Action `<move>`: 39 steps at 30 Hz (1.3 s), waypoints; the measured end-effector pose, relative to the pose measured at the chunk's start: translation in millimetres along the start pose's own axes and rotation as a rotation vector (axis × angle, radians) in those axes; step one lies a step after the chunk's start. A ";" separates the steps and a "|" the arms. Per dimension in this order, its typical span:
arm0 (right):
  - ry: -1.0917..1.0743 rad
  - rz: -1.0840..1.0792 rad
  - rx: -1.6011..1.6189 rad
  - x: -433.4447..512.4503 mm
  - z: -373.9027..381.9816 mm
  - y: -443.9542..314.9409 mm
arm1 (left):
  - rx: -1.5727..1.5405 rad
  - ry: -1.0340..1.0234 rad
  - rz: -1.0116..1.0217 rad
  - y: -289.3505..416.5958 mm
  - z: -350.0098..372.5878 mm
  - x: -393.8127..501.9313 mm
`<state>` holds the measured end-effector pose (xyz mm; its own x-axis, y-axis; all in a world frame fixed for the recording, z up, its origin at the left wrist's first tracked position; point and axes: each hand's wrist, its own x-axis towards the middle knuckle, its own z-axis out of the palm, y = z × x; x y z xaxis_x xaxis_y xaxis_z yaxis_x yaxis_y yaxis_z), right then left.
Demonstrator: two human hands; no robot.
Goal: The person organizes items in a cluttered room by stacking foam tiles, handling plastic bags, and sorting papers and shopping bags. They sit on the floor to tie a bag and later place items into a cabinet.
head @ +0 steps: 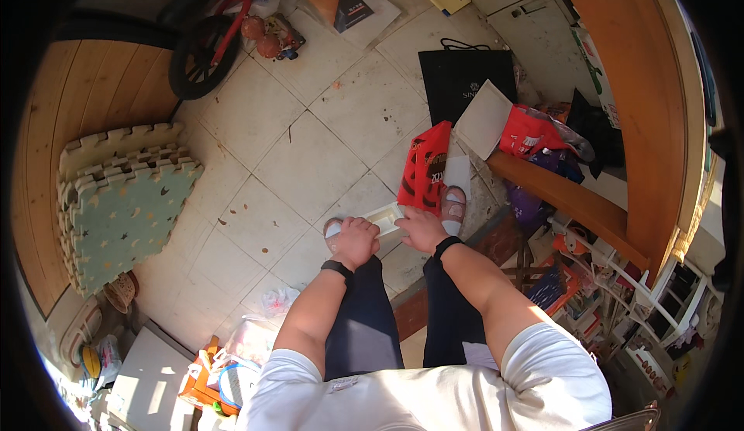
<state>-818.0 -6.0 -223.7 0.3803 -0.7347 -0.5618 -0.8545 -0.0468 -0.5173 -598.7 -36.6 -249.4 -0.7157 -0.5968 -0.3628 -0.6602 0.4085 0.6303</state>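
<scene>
Between my knees and above the floor is a small shallow white box (386, 218), its open side facing up. My left hand (356, 240) is closed around its left end and hides that end. At the opposite end, the fingers of my right hand (423, 230) grip the rim. A red printed plastic bag (425, 166) lies on the floor just beyond my right hand, beside my right shoe (453, 204). My left shoe (332, 230) is partly covered by my left hand. Each wrist wears a black band.
A black paper bag (459, 73) and a white panel or lid (482, 118) lie ahead to the right, near a wooden rail (558, 198). Stacked foam mats (131, 221) and a red-framed bike's wheel (203, 59) stand left. A cluttered rack (633, 297) is at right.
</scene>
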 end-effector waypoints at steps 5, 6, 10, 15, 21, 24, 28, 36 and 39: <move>0.263 0.178 0.142 -37.8 14.6 -29.0 | 0.044 -0.101 0.284 17.2 -56.4 -3.4; 0.301 0.257 0.215 -47.9 24.3 -36.2 | 0.069 -0.038 0.344 18.8 -63.1 -2.8; 0.428 0.633 0.433 -88.5 64.4 -39.2 | 0.259 -0.034 0.293 29.3 -63.3 5.5; 0.260 0.939 0.656 -185.3 117.1 -4.5 | 0.414 -0.244 0.289 54.7 -25.0 20.7; 0.412 1.335 0.921 -331.8 211.0 6.3 | 0.493 -0.438 0.334 123.4 31.5 20.9; 0.422 1.557 1.052 -394.4 249.6 -11.3 | 0.556 -0.535 0.540 167.9 52.4 20.7; 0.350 1.727 1.152 -449.3 294.3 -32.8 | 0.656 -0.622 0.656 222.5 79.5 32.5; 0.545 1.913 1.472 -458.6 377.9 -130.3 | 0.770 -0.707 0.969 312.8 130.6 48.4; 0.630 2.170 1.751 -430.0 401.9 -180.2 | 0.808 -0.711 1.091 318.6 134.0 34.6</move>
<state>-685.3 590.3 -148.4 -0.1919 0.7181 -0.6690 0.9357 0.3395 0.0961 -864.3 165.5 -153.0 -0.7213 0.5811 -0.3770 0.4676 0.8100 0.3539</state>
